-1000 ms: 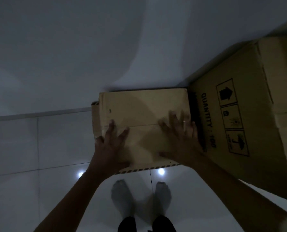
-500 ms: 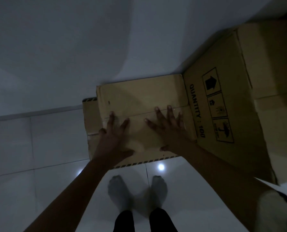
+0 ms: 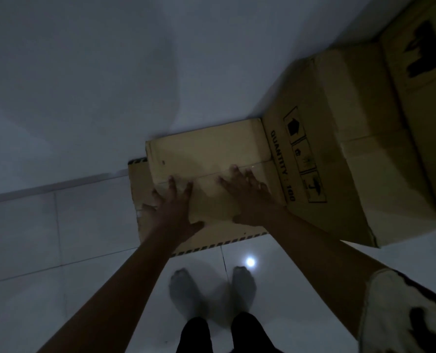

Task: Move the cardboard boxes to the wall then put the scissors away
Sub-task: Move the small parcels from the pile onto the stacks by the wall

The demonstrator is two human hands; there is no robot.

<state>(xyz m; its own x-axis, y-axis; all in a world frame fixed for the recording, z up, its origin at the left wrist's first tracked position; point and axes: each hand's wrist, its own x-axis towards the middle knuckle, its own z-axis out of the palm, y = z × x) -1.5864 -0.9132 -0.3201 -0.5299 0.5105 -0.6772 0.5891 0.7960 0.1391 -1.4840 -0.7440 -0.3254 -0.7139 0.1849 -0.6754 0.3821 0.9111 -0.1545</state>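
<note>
Small cardboard box [image 3: 206,149] beside wall [image 3: 110,72], left hand [image 3: 172,207], right hand [image 3: 250,197] flat atop

A glossy white tiled floor [image 3: 59,238], crossed by thin grout lines, meets a pale wall [image 3: 84,72] in dim light. Against the wall lies a low cardboard stack [image 3: 212,149], its bottom layer [image 3: 139,184] edged with dark stripes. Touching its right side stands a large cardboard box [image 3: 339,161] printed "QUANTITY : 100", with another box [image 3: 428,123] just beside it. Two grey-socked feet [image 3: 186,289] stand near the stack, next to a bright light reflection [image 3: 250,262].
</note>
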